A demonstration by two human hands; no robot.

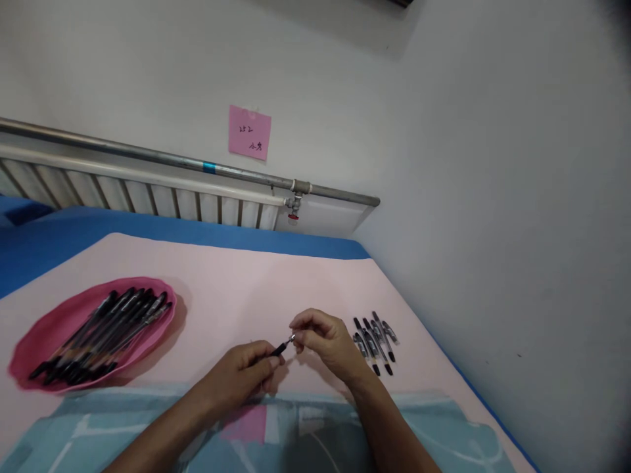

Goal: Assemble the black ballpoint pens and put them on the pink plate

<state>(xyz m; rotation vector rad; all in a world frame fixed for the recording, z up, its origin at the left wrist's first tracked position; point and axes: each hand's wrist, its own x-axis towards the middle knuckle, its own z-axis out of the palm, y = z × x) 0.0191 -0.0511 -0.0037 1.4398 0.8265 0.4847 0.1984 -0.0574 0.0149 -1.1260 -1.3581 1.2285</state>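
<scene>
My left hand (pixel 239 373) is closed around a black pen (pixel 279 349), whose front end sticks out to the upper right. The thumb and fingers of my right hand (pixel 328 341) pinch the small silvery tip (pixel 292 338) at that end. My fingers partly cover the tip, so I cannot tell whether it is joined to the barrel. Both hands are just above the pink tabletop (pixel 236 282). To the right of my right hand lie several clear-and-black pens and pen parts (pixel 377 341), close together.
A pink oval basket (pixel 24 348) on the left holds many black pens (pixel 111 328). Blue cloth (pixel 246 240) edges the table. Behind it are a radiator (pixel 162 197), a metal pipe (pixel 162 157) and a pink note (pixel 249 133). A wall (pixel 493 230) rises on the right.
</scene>
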